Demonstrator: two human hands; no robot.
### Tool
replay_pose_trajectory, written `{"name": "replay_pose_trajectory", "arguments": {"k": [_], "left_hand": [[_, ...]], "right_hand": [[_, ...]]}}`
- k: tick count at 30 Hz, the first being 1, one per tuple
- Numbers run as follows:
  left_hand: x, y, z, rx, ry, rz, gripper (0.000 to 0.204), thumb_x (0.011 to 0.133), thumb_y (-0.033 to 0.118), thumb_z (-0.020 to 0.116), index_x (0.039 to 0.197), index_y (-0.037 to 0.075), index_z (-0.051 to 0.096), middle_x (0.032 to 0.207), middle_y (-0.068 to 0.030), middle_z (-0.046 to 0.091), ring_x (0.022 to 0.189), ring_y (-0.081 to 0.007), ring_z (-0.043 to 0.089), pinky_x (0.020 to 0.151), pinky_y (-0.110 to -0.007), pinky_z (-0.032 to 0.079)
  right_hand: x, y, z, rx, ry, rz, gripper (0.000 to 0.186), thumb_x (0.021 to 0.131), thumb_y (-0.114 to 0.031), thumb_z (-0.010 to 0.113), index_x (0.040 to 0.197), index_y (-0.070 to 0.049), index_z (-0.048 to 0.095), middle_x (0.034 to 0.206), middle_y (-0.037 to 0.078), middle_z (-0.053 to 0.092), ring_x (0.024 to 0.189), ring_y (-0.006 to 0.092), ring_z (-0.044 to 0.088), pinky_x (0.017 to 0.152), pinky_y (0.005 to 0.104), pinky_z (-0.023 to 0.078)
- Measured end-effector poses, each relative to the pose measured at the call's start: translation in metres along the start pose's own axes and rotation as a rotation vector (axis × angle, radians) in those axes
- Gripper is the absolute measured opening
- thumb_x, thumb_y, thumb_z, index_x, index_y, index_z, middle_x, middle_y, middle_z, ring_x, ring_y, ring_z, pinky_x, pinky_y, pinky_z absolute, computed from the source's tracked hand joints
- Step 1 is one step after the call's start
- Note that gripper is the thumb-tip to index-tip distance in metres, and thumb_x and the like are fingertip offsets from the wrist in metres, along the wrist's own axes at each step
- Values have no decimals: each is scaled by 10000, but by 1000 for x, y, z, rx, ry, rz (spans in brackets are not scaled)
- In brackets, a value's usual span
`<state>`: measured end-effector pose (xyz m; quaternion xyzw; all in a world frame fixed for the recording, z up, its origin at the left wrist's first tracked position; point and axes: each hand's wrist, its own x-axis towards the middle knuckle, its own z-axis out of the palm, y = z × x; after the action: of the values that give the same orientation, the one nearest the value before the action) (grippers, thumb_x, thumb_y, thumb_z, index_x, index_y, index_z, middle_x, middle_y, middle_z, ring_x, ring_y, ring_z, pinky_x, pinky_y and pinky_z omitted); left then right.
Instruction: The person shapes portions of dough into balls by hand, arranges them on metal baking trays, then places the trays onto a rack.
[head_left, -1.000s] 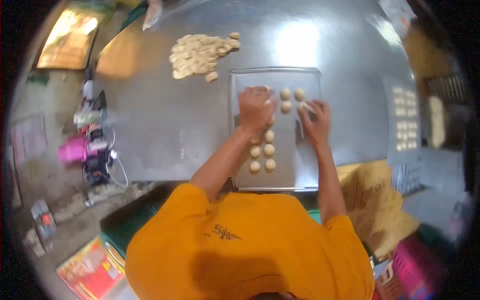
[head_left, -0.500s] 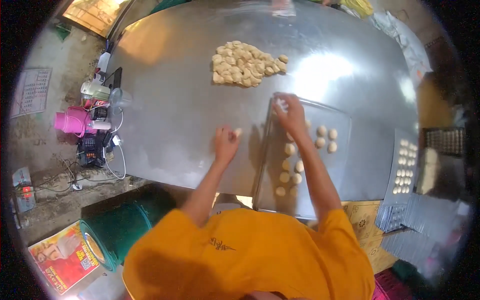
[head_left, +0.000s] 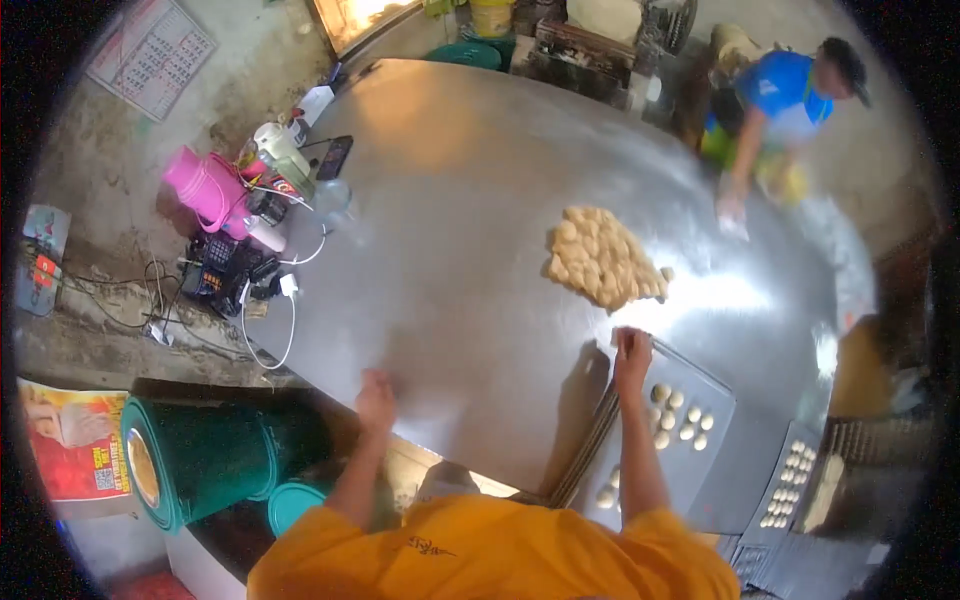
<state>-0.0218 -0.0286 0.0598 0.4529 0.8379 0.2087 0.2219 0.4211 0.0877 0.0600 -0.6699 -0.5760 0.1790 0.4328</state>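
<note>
My right hand (head_left: 632,362) is at the far left corner of a grey metal baking tray (head_left: 655,490). Its fingers are curled closed; whether they grip the rim or a piece of dough is hidden. On the tray lie several small round dough balls (head_left: 663,439), partly covered by my right forearm. My left hand (head_left: 376,402) hovers by the table's front left edge, apart from the dough, its fingers smeared by motion. Beyond my right hand, a heap of cut dough pieces (head_left: 602,258) rests on the metal table (head_left: 450,300).
At right stands a second tray with dough balls (head_left: 790,485). A pink jug (head_left: 205,190), a phone (head_left: 335,158) and white cables crowd the table's left side. Green bins (head_left: 200,460) stand at lower left. A co-worker in blue (head_left: 785,95) reaches over the far right edge.
My view has swung left and up, bringing the co-worker into sight. My left hand has moved away left toward the table edge. The pale piece at its fingers no longer shows.
</note>
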Motion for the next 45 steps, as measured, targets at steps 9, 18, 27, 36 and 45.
{"name": "replay_pose_trajectory", "arguments": {"k": [9,18,27,36,45], "left_hand": [[-11,109,43,-324,-107,457,217,924,246,504,983,44,555,870,-158,623,841,-349,604,707,-404,475],[3,105,94,-185,-75,368,319,897,374,539,867,58,570,718,-131,628,687,-310,623,605,-404,471],[117,265,170,-216,-83,436,305,888,352,507,991,84,610,937,-153,652,901,-323,619,762,-415,481],[84,257,175,-290,-229,468,265,899,274,533,1046,65,603,983,-144,655,931,-281,627,792,-377,482],[-60,217,151,-535,-85,696,273,950,234,486,1057,-10,546,906,-109,606,824,-221,562,756,-340,463]], "right_hand": [[-43,-25,56,168,-115,131,186,902,-236,544,864,-57,511,803,33,524,649,97,498,556,258,430],[-94,-2,27,-205,-42,172,297,941,-272,435,799,-33,541,654,200,552,598,409,530,614,468,436],[-90,-23,48,-478,-105,170,326,928,-327,425,751,-89,559,662,171,579,650,383,565,635,495,420],[-81,-18,22,-590,-47,330,358,911,-352,459,725,-63,562,685,180,602,649,394,579,636,483,441],[-80,-58,94,870,-182,580,440,971,-363,348,1112,-8,566,1170,209,571,1080,328,537,962,402,388]]}}
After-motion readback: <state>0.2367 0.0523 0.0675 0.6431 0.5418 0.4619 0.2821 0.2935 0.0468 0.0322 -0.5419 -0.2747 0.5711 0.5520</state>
